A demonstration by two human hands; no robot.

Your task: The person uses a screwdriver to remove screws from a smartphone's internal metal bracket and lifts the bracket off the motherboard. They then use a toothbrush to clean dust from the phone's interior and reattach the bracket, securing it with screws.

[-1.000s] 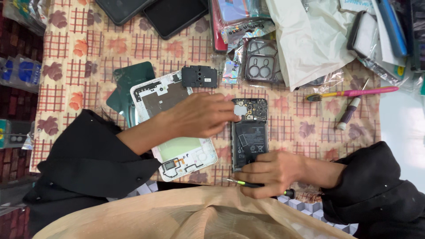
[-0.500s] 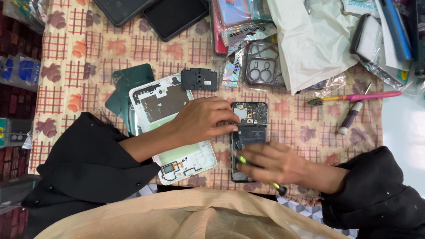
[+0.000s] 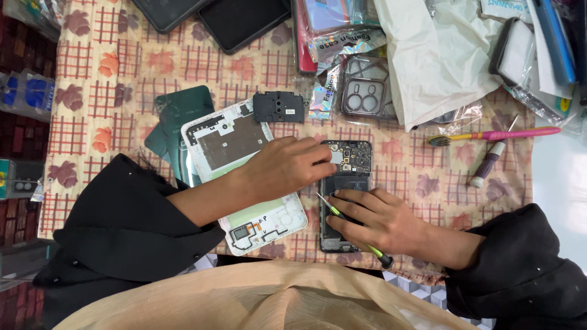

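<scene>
An opened black phone (image 3: 347,160) lies on the patterned cloth, its circuit board and battery exposed. My left hand (image 3: 287,165) rests its fingertips on the phone's upper left corner. My right hand (image 3: 376,221) lies over the phone's lower half and holds a thin green-handled screwdriver (image 3: 335,211), whose tip points up and left beside the battery. A white phone frame (image 3: 235,146) with a metal plate lies under my left forearm, on top of a dark green back cover (image 3: 177,110).
A small black plastic cover (image 3: 279,107) lies above the white frame. A clear phone case (image 3: 364,95), packaged cases and a white plastic bag (image 3: 434,55) fill the top right. A pink toothbrush (image 3: 501,134) and another screwdriver (image 3: 489,164) lie at right. Dark phones (image 3: 241,21) sit at top.
My right hand has moved up over the phone's lower half, and the screwdriver has swung from lying flat near the table edge to pointing up-left at the phone. My left hand stays at the phone's top.
</scene>
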